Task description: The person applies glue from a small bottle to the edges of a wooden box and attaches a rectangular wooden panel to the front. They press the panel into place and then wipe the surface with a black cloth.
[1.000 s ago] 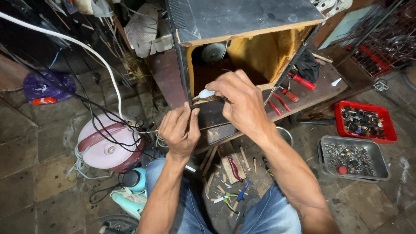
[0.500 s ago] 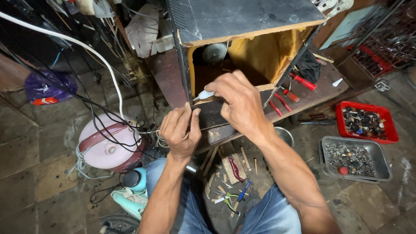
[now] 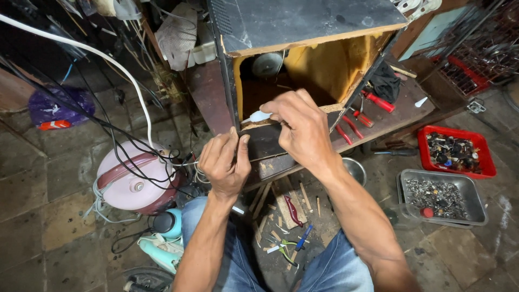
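A black wooden speaker box [image 3: 303,24] lies open toward me on a low brown bench [image 3: 400,116], its bare yellowish inside showing. My right hand [image 3: 300,130] is closed around a small white glue tube [image 3: 258,116], its tip at the box's lower front edge. My left hand [image 3: 224,162] pinches the lower left corner of that same edge, thumb against fingers. A round metal part [image 3: 267,64] sits deep inside the box.
Red-handled pliers [image 3: 351,127] and a red screwdriver [image 3: 378,101] lie on the bench. A red tray [image 3: 457,151] and a grey tray [image 3: 443,197] of small parts sit on the floor at right. A pink round appliance [image 3: 135,181] with tangled cables stands at left. Loose tools litter the floor between my knees.
Both hands stay at the box's front edge. The right hand has shifted slightly left along the edge with the tube.
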